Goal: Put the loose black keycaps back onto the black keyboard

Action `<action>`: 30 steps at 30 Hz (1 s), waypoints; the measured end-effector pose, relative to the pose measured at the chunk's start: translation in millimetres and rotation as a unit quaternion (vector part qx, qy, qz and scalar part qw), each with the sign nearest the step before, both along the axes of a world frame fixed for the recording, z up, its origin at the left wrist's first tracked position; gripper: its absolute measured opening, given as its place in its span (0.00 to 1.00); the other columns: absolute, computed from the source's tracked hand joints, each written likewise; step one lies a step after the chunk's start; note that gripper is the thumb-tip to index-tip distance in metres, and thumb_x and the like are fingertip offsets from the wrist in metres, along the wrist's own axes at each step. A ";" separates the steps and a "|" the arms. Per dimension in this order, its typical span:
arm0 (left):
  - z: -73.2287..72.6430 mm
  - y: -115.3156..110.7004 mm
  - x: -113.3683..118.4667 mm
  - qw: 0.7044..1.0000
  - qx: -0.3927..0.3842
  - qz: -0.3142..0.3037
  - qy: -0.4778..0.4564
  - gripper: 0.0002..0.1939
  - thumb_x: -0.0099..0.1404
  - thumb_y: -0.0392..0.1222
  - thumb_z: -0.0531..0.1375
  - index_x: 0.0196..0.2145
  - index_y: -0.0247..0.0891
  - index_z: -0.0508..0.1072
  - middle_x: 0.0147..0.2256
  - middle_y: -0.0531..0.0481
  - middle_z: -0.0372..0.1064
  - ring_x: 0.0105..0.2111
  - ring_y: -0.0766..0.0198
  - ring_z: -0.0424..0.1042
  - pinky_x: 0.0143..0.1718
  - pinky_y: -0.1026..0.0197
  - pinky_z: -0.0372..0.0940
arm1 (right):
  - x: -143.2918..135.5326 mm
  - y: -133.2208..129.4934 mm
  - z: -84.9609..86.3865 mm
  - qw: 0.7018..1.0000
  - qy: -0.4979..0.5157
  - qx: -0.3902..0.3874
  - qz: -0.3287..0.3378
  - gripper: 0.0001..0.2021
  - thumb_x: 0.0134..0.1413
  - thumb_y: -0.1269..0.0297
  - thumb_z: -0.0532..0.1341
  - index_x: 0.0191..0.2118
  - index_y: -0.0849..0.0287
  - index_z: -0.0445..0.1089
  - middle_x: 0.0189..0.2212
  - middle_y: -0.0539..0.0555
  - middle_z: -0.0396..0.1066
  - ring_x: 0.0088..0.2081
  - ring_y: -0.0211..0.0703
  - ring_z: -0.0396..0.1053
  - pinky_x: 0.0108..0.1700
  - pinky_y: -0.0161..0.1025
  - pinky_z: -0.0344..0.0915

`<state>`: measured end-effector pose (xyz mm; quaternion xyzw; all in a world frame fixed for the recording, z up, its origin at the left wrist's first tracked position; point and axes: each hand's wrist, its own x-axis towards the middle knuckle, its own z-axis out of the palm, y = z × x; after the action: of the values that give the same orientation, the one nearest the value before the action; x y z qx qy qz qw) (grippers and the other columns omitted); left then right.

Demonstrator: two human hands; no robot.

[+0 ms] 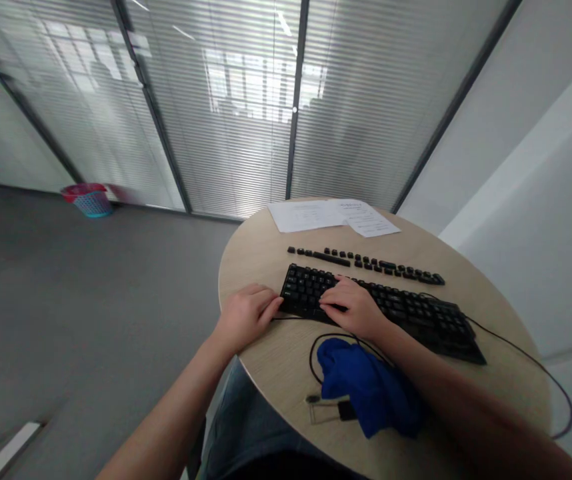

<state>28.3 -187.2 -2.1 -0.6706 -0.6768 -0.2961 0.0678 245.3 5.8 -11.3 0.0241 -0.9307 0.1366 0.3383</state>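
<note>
A black keyboard (419, 310) lies at a slant across the round table. Its left end is gripped by my left hand (251, 313), whose fingers are closed with the thumb against the near corner. Over the left-middle keys, my right hand (353, 307) holds thumb and fingers pinched downward; whatever may be between the fingertips is hidden. Beyond the keyboard runs a line of loose black keycaps (389, 265), with a long spacebar (331, 258) among them. Under my right forearm sits a crumpled blue cloth (361, 380), partly covered by the arm.
Printed sheets (311, 215) lie at the table's (251, 247) far edge. A keycap puller with wire loops (323, 410) rests near the cloth. Black cable (521, 353) loops off to the right. A pink and blue basket (91, 200) stands on the floor by the glass partition.
</note>
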 end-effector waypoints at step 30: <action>2.4 3.6 -0.9 0.999 -0.038 -0.010 -0.025 0.18 0.76 0.44 0.53 0.29 0.38 0.73 0.28 0.49 0.70 0.30 0.61 0.69 0.33 0.59 0.60 | 0.6 4.8 0.5 0.999 -0.009 -0.004 -0.031 0.04 0.59 0.69 0.66 0.34 0.56 0.78 0.44 0.56 0.76 0.46 0.49 0.72 0.51 0.52 0.67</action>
<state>27.5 -183.5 0.4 -0.6714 -0.6826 -0.2877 0.0221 245.9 10.6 -10.8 -0.0070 -0.9335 0.1296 0.3343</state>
